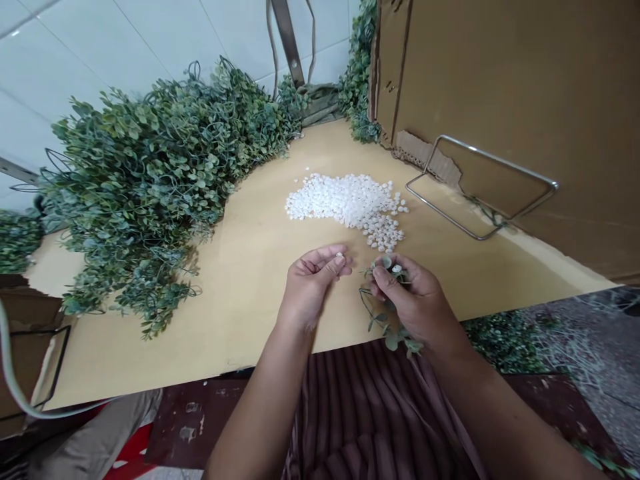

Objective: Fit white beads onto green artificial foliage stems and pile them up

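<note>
My left hand (311,279) hovers over the yellow table (250,293), thumb and fingers pinched on a small white bead (340,255). Just to its right, my right hand (415,300) is closed around a green artificial leaf sprig (387,320), with a white bead (397,269) seated at the sprig's top. The sprig's stems and leaves hang below that hand, past the table's near edge. A heap of small white beads (350,203) lies on the table just beyond both hands.
A big pile of green artificial foliage (155,173) covers the table's left and back. A large cardboard box (510,100) stands at the right, with a bent metal wire frame (480,193) before it. More greenery (505,340) lies on the floor at right.
</note>
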Tool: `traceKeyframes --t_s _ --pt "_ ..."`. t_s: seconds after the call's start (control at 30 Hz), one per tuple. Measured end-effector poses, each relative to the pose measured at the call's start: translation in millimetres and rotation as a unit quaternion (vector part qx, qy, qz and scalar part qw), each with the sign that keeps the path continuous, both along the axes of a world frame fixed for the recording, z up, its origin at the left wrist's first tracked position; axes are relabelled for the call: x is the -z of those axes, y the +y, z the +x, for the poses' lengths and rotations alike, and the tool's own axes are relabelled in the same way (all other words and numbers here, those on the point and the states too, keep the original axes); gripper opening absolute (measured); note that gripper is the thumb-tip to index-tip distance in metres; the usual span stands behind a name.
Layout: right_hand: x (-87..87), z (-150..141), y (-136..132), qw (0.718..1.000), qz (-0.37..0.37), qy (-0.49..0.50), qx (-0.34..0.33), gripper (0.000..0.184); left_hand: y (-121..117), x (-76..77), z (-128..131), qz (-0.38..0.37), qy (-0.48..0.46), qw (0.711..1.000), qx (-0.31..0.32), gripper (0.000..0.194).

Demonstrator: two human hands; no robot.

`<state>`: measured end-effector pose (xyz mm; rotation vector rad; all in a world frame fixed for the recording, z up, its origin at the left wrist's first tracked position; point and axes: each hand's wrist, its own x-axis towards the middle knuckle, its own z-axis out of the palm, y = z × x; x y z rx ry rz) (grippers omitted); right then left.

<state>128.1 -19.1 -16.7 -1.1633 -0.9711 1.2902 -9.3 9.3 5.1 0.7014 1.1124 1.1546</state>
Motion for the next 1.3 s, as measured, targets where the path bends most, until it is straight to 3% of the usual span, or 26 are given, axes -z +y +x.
traceKeyframes --t_s 0.13,0.27,0.47,0.97,1.3 --pt "-6.4 -4.4 0.9 0.999 0.022 -0.036 -0.004 0.022 -5.5 2.6 -1.1 0.012 0.015 1.0 -0.001 0.02" --pt "-9.7 -11.8 1.3 0.992 0.066 -0.087 0.055 0.016 -13.8 5.2 -0.4 0.021 0.003 1.0 0.004 0.02" --pt "-9.2 -23.7 -0.8 0.975 0.106 -0.152 0.124 0.011 -19.8 11.5 5.6 0.016 -0.046 0.998 -0.037 0.017" --pt "-4.1 -25.7 -1.7 0.988 0.044 -0.075 0.124 0.011 -18.8 11.8 4.1 0.015 -0.041 0.999 -0.028 0.016" --pt "-1.4 -25.5 -1.9 0.986 0.058 -0.08 0.132 0.008 -17.8 11.9 6.3 0.008 -0.031 0.999 -0.039 0.016"
